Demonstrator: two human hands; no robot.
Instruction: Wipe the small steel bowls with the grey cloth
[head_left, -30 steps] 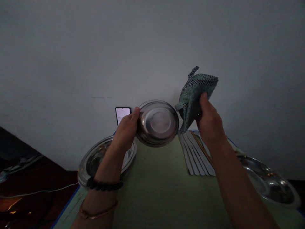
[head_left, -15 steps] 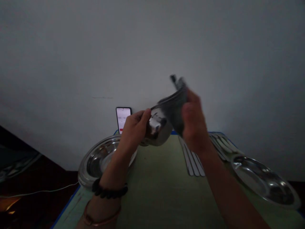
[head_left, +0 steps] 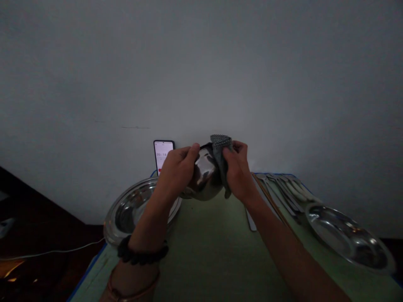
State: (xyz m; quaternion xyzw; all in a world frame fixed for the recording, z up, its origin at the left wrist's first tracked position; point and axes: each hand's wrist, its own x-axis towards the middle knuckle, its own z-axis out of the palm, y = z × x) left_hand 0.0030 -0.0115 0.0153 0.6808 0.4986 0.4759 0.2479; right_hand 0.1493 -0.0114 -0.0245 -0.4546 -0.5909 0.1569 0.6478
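Observation:
Above the far part of the table, a shiny metal bowl [head_left: 206, 172] is held tilted, its rounded side toward me. My left hand [head_left: 179, 170] grips its left edge, thumb on top and fingers behind. On the right edge, my right hand [head_left: 237, 167] is closed on a grey-green cloth [head_left: 220, 157] with a checked border, which is folded over the rim and pressed against the metal. The fingers behind the bowl and cloth are partly hidden.
A large metal basin [head_left: 121, 209] stands left on the green table [head_left: 217, 251], and another metal dish [head_left: 349, 239] at right. Several utensils [head_left: 289, 191] lie between my right arm and that dish. A phone [head_left: 163, 153] leans on the wall [head_left: 201, 67].
My right hand has moved left and down, bringing the cloth from beside the bowl onto its right rim. The bowl has been turned in my left hand.

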